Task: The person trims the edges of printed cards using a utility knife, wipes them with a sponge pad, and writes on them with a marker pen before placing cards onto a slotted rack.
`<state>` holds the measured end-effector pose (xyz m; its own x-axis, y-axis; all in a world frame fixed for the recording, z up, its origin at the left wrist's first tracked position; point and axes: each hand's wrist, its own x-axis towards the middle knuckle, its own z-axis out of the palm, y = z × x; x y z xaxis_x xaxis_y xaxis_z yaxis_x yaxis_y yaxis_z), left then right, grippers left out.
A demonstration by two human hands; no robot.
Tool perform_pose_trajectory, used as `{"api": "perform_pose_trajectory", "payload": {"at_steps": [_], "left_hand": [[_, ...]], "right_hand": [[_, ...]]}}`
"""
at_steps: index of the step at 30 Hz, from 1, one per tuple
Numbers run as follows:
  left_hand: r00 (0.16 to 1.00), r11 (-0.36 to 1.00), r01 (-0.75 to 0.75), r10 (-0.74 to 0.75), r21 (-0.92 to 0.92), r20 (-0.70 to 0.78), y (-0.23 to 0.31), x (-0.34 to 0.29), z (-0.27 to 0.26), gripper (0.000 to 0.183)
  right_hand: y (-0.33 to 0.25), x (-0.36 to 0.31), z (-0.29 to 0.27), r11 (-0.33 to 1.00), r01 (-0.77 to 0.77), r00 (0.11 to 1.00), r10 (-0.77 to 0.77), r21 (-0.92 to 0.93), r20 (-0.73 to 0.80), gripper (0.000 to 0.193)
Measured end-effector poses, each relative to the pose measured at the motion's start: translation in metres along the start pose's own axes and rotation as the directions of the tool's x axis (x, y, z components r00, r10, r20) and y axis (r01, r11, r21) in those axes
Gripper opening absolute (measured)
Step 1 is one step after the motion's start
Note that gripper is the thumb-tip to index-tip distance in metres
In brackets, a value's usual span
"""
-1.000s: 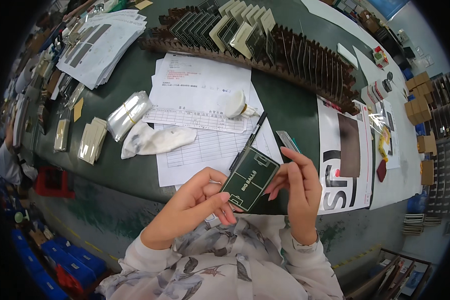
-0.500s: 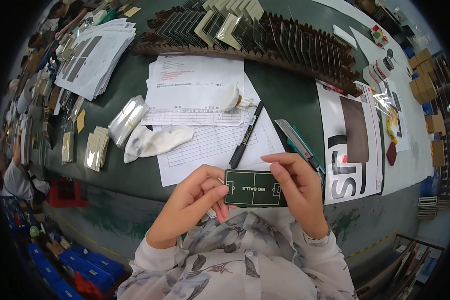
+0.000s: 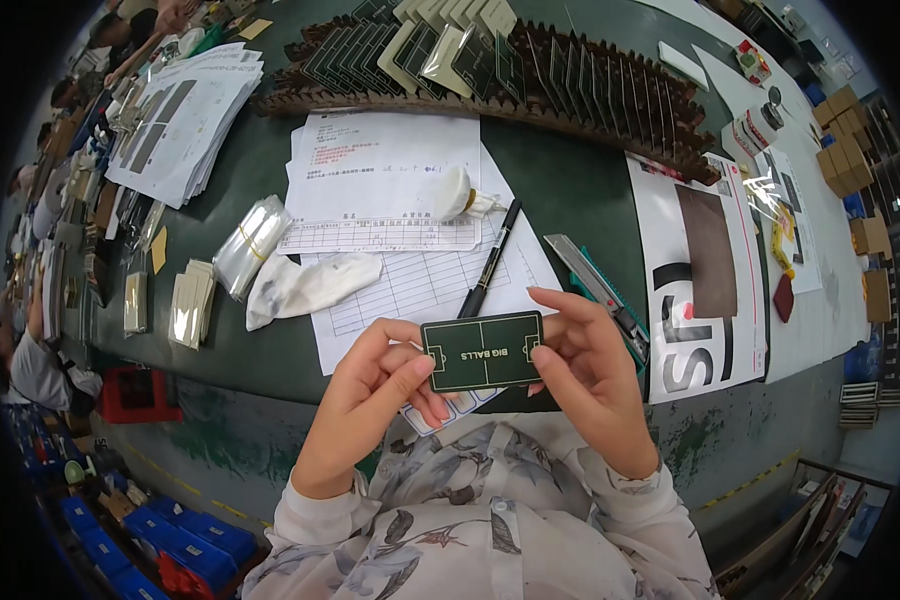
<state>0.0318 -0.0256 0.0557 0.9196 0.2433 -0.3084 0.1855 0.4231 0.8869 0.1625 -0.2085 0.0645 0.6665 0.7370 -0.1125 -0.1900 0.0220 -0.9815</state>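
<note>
A dark green card (image 3: 482, 372) with white pitch-like lines is held up in front of me at the table's near edge. My left hand (image 3: 370, 395) pinches its left end, thumb on top and fingers beneath. At the right end, my right hand (image 3: 600, 380) has its thumb on the card's edge, index finger raised above the corner. Below the card, a white piece with blue-outlined boxes (image 3: 462, 408) shows in part; I cannot tell what it is. Just beyond the card lies a black marker pen (image 3: 492, 265), with a green utility knife (image 3: 600, 295) to its right.
A brown toothed rack (image 3: 390, 103) holding several dark and cream cards spans the far side. Papers (image 3: 370, 180), a white cloth (image 3: 315, 285), clear plastic sleeves (image 3: 252, 247) and card stacks (image 3: 192, 305) lie left of centre. A printed poster (image 3: 685, 370) covers the right.
The card has shifted left, and my right thumb now rests on its right edge. More of the blue-outlined piece beneath it shows.
</note>
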Motion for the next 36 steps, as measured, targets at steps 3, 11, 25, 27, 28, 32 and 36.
{"api": "perform_pose_trajectory", "payload": {"at_steps": [3, 11, 25, 27, 28, 32, 36], "left_hand": [[1.0, 1.0, 0.011, -0.011, 0.009, 0.006, 0.001, 0.002, 0.002, 0.016], [1.0, 1.0, 0.028, -0.028, 0.006, 0.004, 0.003, 0.002, -0.002, 0.02], [0.985, 0.998, -0.065, 0.067, -0.022, 0.158, 0.002, -0.001, -0.004, 0.036], [0.985, 0.996, -0.062, 0.072, -0.07, 0.155, 0.007, -0.002, -0.005, 0.038], [0.988, 0.996, -0.057, 0.067, -0.069, 0.143, 0.01, -0.001, -0.006, 0.039], [0.992, 0.997, -0.077, 0.076, -0.002, 0.1, 0.017, -0.005, -0.007, 0.039], [0.995, 0.999, -0.035, 0.035, 0.006, 0.091, 0.02, -0.001, -0.006, 0.039]], "right_hand": [[0.011, 0.004, -0.002, 0.999, 0.036, 0.999, -0.036, -0.031, 0.005, 0.047], [0.001, 0.009, 0.009, 0.999, 0.006, 0.999, -0.009, -0.054, -0.052, 0.043], [-0.004, -0.006, 0.012, 0.996, -0.006, 0.995, -0.003, -0.089, -0.098, 0.044], [-0.007, -0.007, 0.01, 1.0, 0.02, 0.997, -0.021, -0.01, -0.07, 0.047], [-0.006, -0.006, 0.007, 0.999, 0.036, 0.999, -0.036, -0.015, -0.027, 0.049], [-0.007, -0.001, 0.007, 0.998, 0.047, 0.999, -0.047, 0.052, 0.005, 0.052], [-0.005, 0.0, 0.004, 0.996, 0.045, 0.999, -0.046, 0.077, 0.011, 0.054]]}}
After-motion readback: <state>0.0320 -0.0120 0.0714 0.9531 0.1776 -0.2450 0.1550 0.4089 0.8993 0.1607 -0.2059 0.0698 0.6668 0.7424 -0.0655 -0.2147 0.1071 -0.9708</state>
